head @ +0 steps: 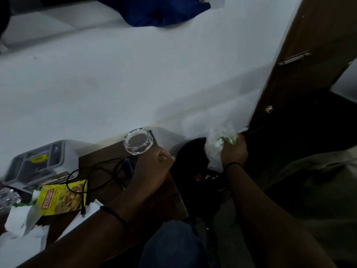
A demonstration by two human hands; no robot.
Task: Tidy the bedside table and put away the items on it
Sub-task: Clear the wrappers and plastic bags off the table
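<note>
The brown bedside table [172, 194] runs along the lower left. On its far corner stands a clear glass ashtray [138, 141]. My left hand [152, 167] rests on the table just below the ashtray, fingers curled, with nothing seen in it. My right hand [233, 150] grips a crumpled clear plastic wrapper with green bits [218, 144] right over a black bin [191, 157] beside the table. A yellow spice packet [59, 198], a black cable [100, 175] and white tissues [21, 223] lie on the table's left part.
A grey-and-white box [38, 161] stands against the white wall at the left, with crumpled foil [7, 198] at the left edge. A brown wooden door [301, 60] stands at the right. My knee in blue cloth [173, 246] is at the bottom.
</note>
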